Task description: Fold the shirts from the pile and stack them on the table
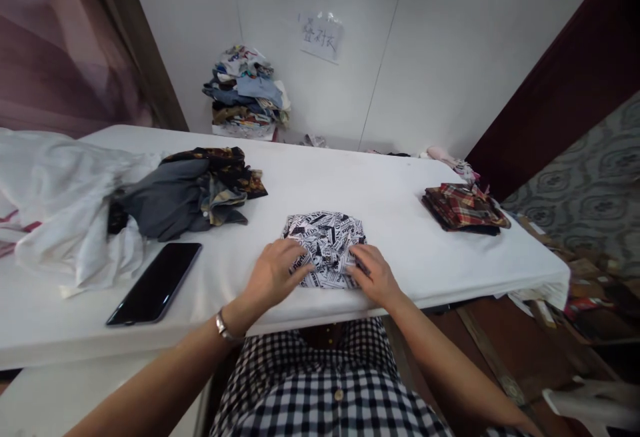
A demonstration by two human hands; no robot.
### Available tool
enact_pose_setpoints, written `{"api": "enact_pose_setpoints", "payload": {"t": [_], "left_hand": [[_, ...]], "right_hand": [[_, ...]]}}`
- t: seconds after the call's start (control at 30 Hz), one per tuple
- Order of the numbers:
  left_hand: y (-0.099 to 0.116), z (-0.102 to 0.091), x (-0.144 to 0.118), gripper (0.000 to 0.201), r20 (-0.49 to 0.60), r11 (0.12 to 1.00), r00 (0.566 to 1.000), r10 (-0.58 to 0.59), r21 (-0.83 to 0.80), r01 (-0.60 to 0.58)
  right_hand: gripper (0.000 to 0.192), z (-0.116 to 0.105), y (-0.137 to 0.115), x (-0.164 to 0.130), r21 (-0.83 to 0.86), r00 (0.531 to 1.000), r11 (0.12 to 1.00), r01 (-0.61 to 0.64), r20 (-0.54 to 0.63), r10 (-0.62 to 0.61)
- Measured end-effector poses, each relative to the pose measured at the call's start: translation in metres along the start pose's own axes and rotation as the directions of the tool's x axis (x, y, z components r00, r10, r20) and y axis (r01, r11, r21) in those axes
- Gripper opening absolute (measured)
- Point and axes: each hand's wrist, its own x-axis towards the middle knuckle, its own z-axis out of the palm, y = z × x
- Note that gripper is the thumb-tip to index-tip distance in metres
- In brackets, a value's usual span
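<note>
"What do we have before us?"

"A printed garment (327,250), white with black, newspaper-like lettering running at many angles, folded into a compact, roughly rectangular bundle."

"Do we see it lying smooth?"

"Only toward the far edge; we see the middle rumpled into small creases."

"And where do we find it?"

"On the white-covered table (390,204), by the near edge, between our two hands."

"How do those stand?"

"Our left hand (279,269) and right hand (376,274) rest on its sides, loosely open, thumbs parted from fingers."
</note>
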Motion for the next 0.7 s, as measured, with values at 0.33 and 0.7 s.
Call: {"api": "enact_pose_setpoints", "payload": {"t": [0.33,0.7], "left_hand": [[0.017,0.012,0.009,0.023,0.139,0.967,0.969,0.205,0.123,-0.222],[-0.005,0.016,-0.024,0.027,0.123,0.971,0.964,0.235,-0.065,-0.229]], "right_hand": [[0.038,-0.006,-0.002,-0.001,-0.159,0.987,0.977,0.144,0.101,-0.129],[0.046,0.004,-0.006,-0.036,-0.053,0.988,0.996,0.072,0.139,-0.064]]}}
